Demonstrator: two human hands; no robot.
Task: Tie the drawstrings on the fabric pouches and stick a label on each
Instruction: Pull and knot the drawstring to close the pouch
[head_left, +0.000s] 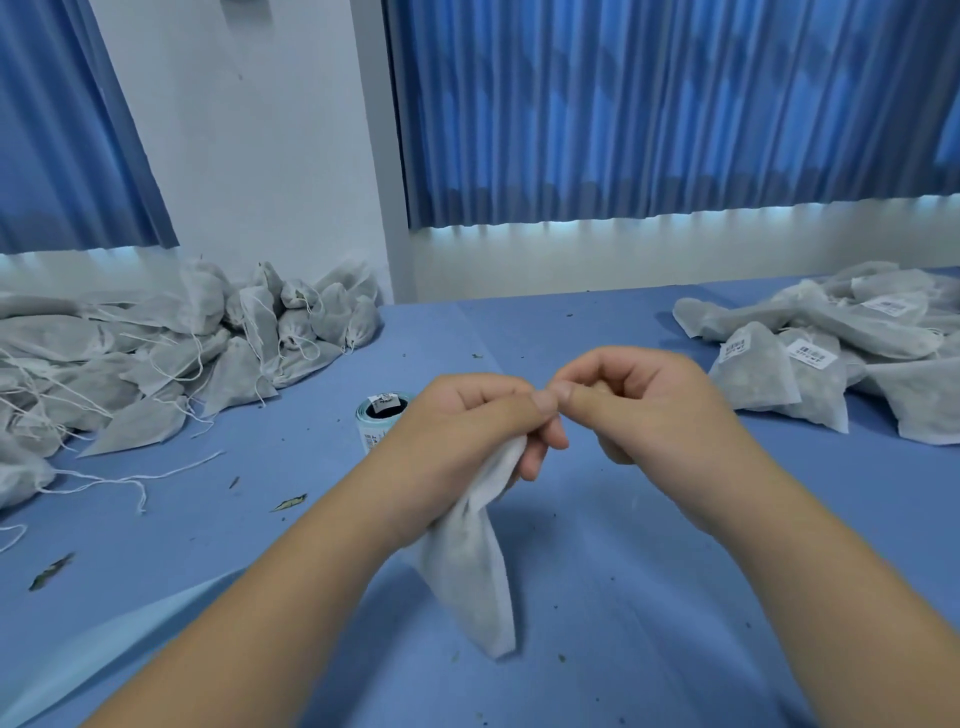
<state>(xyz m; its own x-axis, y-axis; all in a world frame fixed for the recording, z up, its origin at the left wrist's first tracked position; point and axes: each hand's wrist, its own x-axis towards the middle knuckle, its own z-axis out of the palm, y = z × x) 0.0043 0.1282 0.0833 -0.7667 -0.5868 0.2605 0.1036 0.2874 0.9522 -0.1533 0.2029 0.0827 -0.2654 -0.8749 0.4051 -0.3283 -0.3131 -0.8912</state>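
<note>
Left fingers (540, 402): those of the left hand (467, 421); curled round the gathered neck of a pouch (478, 571), bunching the white fabric in the fist; thumb laid along the top, its tip meeting the other thumb.
Right fingers (576, 396): those of the right hand (639, 405); folded inward, thumb pressed against the forefinger in a pinch; what lies between them I cannot tell, no string shows there.
Pouch: hangs straight down from the left fingers; its lower corner reaches the table (649, 597) just beneath them, whether touching or only close I cannot say; no label shows on the side facing me.
Label roll (382, 415): stands on end just beyond the left fingers, half hidden by that hand; black core upward, a printed label at its top edge.
Leaf scraps (288, 502): dry bits and specks scattered on the blue table cover all around the fingers, the larger ones out to the left.
Loose string (130, 478): lies on the table well left of the fingers, trailing from the heap there.
Untied pouches (182, 353): a big heap far left of the fingers; strings straggle out of it.
Labelled pouches (831, 353): a flatter heap far right of the fingers; several show barcode stickers.
Curtains (623, 104): blue, drawn, well beyond the fingers past the table's far edge.
</note>
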